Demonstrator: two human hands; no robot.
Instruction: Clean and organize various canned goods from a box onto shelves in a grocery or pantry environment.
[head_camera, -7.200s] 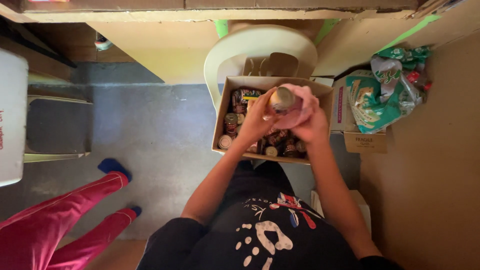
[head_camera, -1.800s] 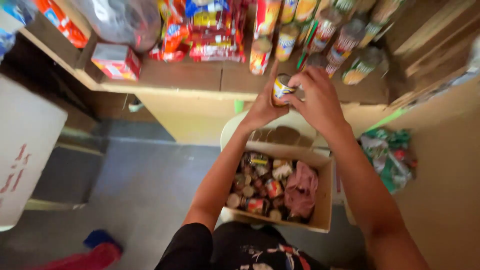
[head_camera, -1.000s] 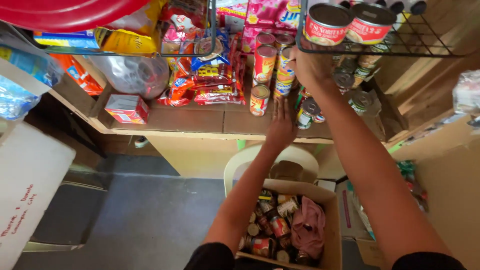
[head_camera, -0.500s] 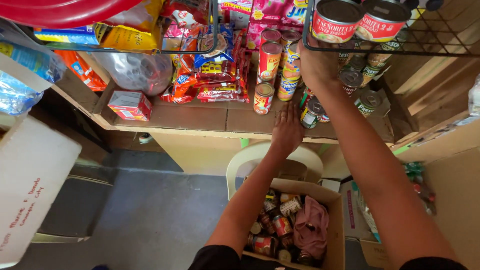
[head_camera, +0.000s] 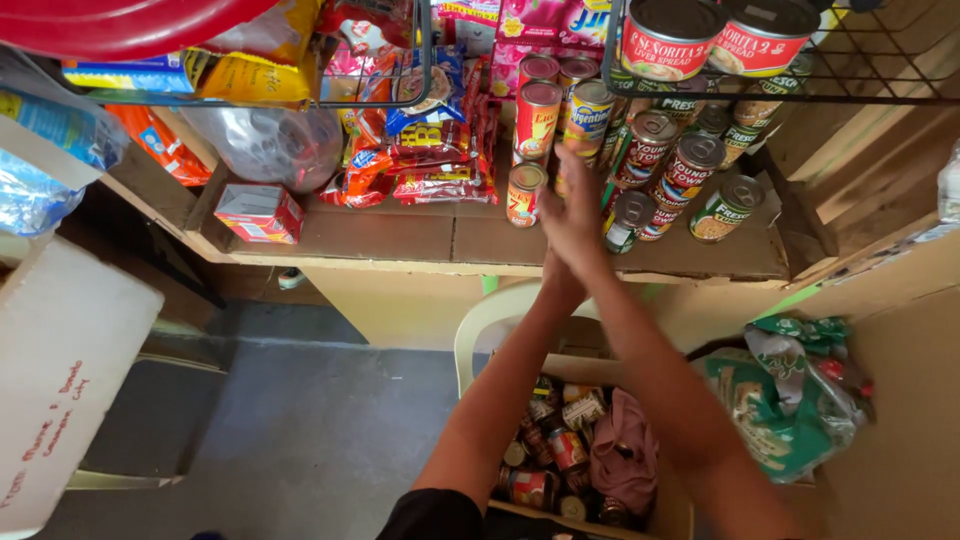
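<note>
The long brown wooden shelf (head_camera: 400, 235) runs across the wall at twelve o'clock from the person, and on its right half stands a crowd of upright metal cans (head_camera: 668, 170) with red, green and yellow labels, their long axes vertical, tops showing. Below, at six o'clock, an open brown cardboard box (head_camera: 668, 510) sits packed with more small tins beside a crumpled dusty-pink cloth (head_camera: 625, 455). A black wire basket (head_camera: 800, 60) hangs above at one o'clock with two wide red-labelled tins in it.

Both arms reach up from the box towards the shelf and meet in front of the cans. The right hand (head_camera: 578, 215) lies uppermost, back towards the camera, fingers together and pointing to twelve o'clock; it is the nearer of the two to the cans. The left hand (head_camera: 558, 280) is almost wholly hidden beneath it, only the wrist showing. Whether either one holds a tin or is slack, I cannot tell: the palms face away and the frame is blurred there.

From the right hand, the cans lie close all round the fingertips: the short red-labelled tin (head_camera: 524, 193) just beside at ten o'clock, the tall yellow-and-blue labelled can (head_camera: 588, 115) at twelve, the green-labelled tin (head_camera: 628, 220) just beside at three.
</note>
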